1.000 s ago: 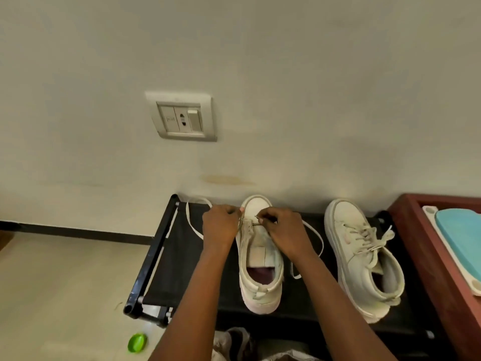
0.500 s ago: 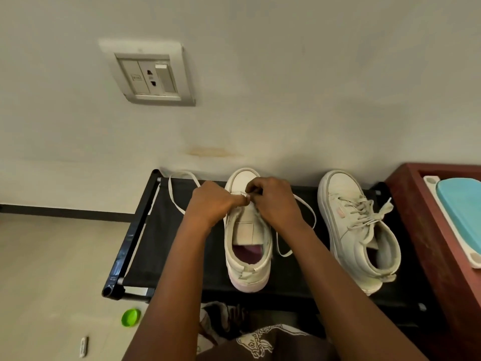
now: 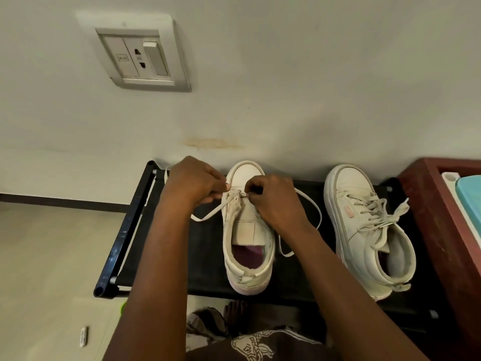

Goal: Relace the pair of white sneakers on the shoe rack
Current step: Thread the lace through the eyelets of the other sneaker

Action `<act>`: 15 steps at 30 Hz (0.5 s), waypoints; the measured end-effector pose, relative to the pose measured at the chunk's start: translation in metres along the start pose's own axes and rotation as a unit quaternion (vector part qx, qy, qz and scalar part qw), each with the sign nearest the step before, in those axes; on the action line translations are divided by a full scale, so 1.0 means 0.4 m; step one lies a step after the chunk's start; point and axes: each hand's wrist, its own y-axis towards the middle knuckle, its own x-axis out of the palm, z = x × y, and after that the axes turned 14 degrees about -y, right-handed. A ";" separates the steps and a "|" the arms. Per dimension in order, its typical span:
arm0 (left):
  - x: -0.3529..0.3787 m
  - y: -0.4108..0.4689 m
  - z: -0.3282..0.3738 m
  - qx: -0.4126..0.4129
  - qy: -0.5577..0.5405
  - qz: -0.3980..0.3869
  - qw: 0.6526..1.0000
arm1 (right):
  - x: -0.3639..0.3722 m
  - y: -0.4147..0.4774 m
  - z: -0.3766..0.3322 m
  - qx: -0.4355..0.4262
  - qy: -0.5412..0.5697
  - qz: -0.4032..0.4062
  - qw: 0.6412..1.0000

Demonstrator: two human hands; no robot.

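From the head camera, much is concealed. Under the right hand (image 3: 276, 201), the right row of eyelets on the unlaced sneaker (image 3: 246, 230); behind the left hand (image 3: 194, 182), the rack's far left corner and a stretch of the lace (image 3: 309, 204). Hard to tell exactly where the lace enters the eyelets, small and crowded between the knuckles. Cut off at the right edge: a teal and white thing (image 3: 471, 201) on a red-brown wooden cabinet (image 3: 437, 230). Mostly hidden behind the left forearm: a green scrap (image 3: 121, 307) on the floor. Below the rack's near edge, half in shadow, a bare foot (image 3: 235, 312) and a patterned garment (image 3: 260, 345). Both arms stretched forward from the bottom edge, wrists close, backs of the hands up. Left fingers (image 3: 221, 187) curled tight, pinching the lace at the toe end of the eyelets; right fingers (image 3: 253, 188) curled likewise, nipping the lace just across the tongue, tips nearly meeting the left ones. Loose ends trailing on the black top shelf of the shoe rack (image 3: 125, 230) on either side of the shoe. Unlaced sneaker upright near the middle of that shelf, toe to the wall; laced sneaker (image 3: 364, 230) near it on the right, not touching, slightly angled. On the wall above, a socket plate (image 3: 140, 56); on the floor at left, a small white object (image 3: 83, 336), too small to identify.
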 end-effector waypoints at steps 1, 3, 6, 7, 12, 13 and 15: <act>0.006 0.002 0.000 0.025 0.027 -0.014 0.999 | 0.000 0.000 -0.001 0.002 0.002 0.001 1.000; 0.021 0.003 -0.009 0.041 0.089 -0.047 0.994 | 0.002 0.001 -0.003 0.007 0.008 0.005 1.000; 0.037 0.016 -0.030 0.036 0.074 -0.050 0.995 | 0.004 0.001 -0.006 0.013 0.006 0.001 1.000; 0.038 0.021 -0.036 0.033 0.062 -0.042 0.997 | 0.005 0.001 -0.008 0.013 0.006 0.002 1.000; 0.030 0.044 -0.054 -0.003 0.171 -0.020 0.985 | 0.005 -0.001 -0.012 0.017 0.006 -0.002 1.000; 0.025 0.045 -0.055 -0.009 0.200 -0.003 0.980 | 0.004 -0.001 -0.012 0.017 0.008 -0.004 1.000; 0.017 0.039 -0.048 -0.010 0.213 0.010 0.977 | 0.001 -0.003 -0.010 0.018 0.015 -0.003 1.000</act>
